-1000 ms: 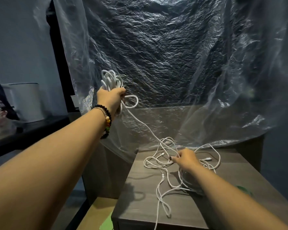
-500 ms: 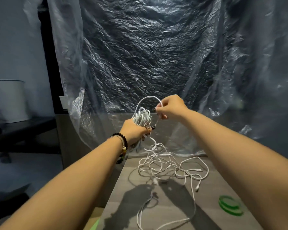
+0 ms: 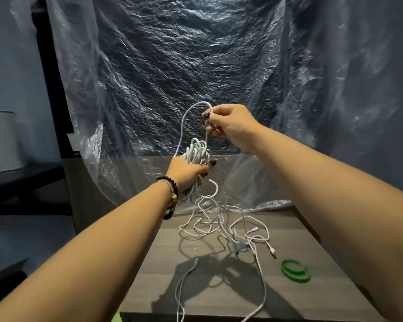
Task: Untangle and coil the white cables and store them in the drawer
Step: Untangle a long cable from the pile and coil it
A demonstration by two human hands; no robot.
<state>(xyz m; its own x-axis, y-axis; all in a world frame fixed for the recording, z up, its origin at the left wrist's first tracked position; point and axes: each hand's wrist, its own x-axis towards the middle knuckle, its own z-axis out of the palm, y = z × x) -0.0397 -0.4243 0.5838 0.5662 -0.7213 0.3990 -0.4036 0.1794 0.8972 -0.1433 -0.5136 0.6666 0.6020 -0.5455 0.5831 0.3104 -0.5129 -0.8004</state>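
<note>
My left hand (image 3: 188, 171) grips a coiled bundle of white cable (image 3: 196, 151) held above the back edge of the grey wooden cabinet top (image 3: 296, 298). My right hand (image 3: 228, 124) is higher and to the right, pinching a loop of the same cable (image 3: 187, 115) that arches over the bundle. From the bundle loose strands hang down into a tangle of white cables (image 3: 221, 225) lying on the cabinet top, with plugs at several ends. One strand (image 3: 179, 291) trails off the front edge. No drawer is in view.
A green ring (image 3: 295, 273) lies on the cabinet top at the right. Crinkled clear plastic sheeting (image 3: 196, 66) hangs behind the cabinet. A white cylindrical container (image 3: 0, 140) stands on a dark shelf at the left. Floor lies below on the left.
My left hand came down and right with the coil. My right hand left the tangle on the cabinet top, rose, took hold of a cable loop, and lifted it higher over the coil.
</note>
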